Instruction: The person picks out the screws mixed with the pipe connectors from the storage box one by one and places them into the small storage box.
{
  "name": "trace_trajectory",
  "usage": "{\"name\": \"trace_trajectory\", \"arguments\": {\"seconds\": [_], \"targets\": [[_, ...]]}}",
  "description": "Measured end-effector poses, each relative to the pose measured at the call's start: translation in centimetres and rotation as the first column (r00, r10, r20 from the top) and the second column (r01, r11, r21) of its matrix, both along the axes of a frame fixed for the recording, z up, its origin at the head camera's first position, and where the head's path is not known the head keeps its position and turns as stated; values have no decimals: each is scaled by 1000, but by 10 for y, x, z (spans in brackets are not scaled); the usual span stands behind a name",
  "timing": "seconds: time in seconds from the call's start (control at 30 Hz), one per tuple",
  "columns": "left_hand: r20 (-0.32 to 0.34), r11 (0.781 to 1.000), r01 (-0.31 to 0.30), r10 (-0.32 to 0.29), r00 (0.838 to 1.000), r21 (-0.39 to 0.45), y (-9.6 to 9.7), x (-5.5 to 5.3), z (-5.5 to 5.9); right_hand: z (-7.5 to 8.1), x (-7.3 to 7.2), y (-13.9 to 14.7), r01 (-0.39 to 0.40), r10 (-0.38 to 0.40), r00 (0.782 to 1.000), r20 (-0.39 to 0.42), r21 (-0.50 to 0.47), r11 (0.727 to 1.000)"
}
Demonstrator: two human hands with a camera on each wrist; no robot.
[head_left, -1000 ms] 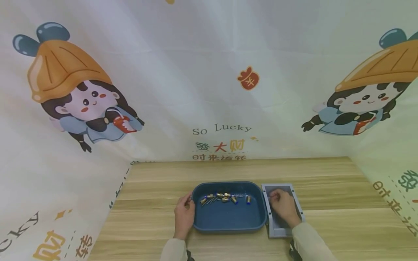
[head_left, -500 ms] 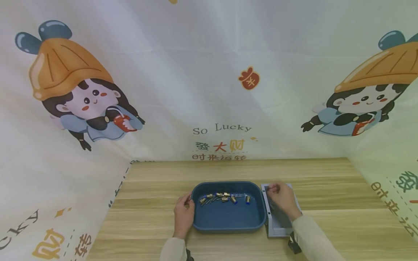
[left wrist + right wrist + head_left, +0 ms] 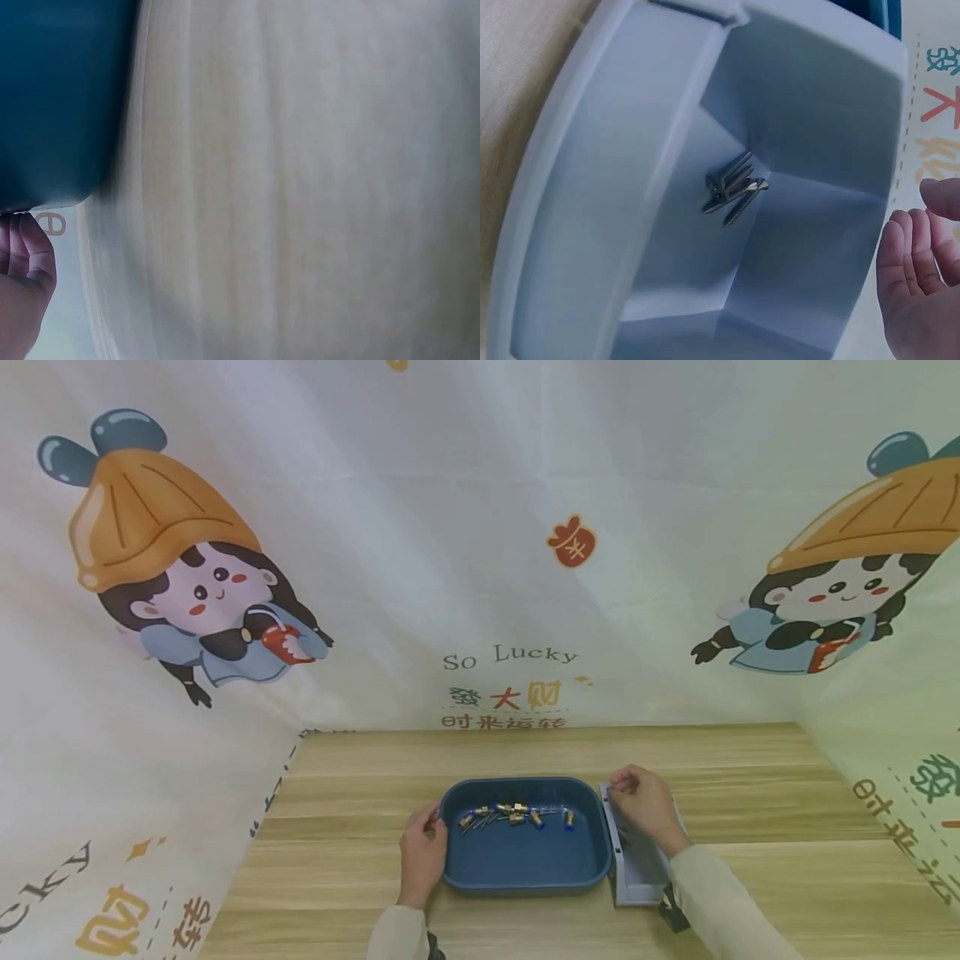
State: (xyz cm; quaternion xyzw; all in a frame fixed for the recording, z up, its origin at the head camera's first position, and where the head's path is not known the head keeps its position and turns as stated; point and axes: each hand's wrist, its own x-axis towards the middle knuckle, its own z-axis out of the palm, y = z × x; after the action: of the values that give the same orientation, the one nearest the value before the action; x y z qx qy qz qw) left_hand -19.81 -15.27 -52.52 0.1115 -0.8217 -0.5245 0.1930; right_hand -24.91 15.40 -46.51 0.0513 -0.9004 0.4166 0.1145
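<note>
In the head view, a blue plastic tub (image 3: 528,872) holds several brass push-in fittings (image 3: 517,818) with blue collars, and several screws (image 3: 483,820). My left hand (image 3: 423,852) rests its fingers against the tub's left outer wall. Right of the tub stands a grey parts bin (image 3: 641,893). Over the bin's far end is my right hand (image 3: 645,802). The right wrist view shows its fingers (image 3: 900,255) loosely bent beside the far rim, thumb apart from them, nothing seen between. A small cluster of screws (image 3: 735,187) lies on the bin's floor.
Both containers stand side by side on a wood-grain tabletop (image 3: 345,843). A pale printed curtain (image 3: 390,568) with cartoon figures and lettering encloses the back and sides.
My right hand has risen from inside the grey bin toward its far end, uncovering more of the interior. The left hand and tub stay where they were.
</note>
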Motion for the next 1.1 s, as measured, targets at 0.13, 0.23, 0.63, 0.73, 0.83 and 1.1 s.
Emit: {"name": "trace_trajectory", "arguments": {"seconds": [0.13,0.23,0.63,0.73,0.83,1.1], "targets": [[7,1000,0,0,1000,4,0,0,-1,0,-1,-4,-22,22,1000,9,-11,1000],[5,1000,-1,1,1000,7,0,0,-1,1,-2,-9,-25,25,999,22,-12,1000],[-16,1000,-12,12,1000,5,-1,1,-2,3,0,-29,-70,72,996,52,-35,997],[-18,1000,-12,12,1000,1,-1,1,-2,0,1,-33,-80,82,995,50,-35,996],[-16,1000,-11,11,1000,1,-1,1,-1,-3,1,-36,-89,90,995,47,-37,995],[-9,1000,-9,9,1000,9,0,1,-1,-8,1,-47,-116,119,992,32,-67,991]]}}
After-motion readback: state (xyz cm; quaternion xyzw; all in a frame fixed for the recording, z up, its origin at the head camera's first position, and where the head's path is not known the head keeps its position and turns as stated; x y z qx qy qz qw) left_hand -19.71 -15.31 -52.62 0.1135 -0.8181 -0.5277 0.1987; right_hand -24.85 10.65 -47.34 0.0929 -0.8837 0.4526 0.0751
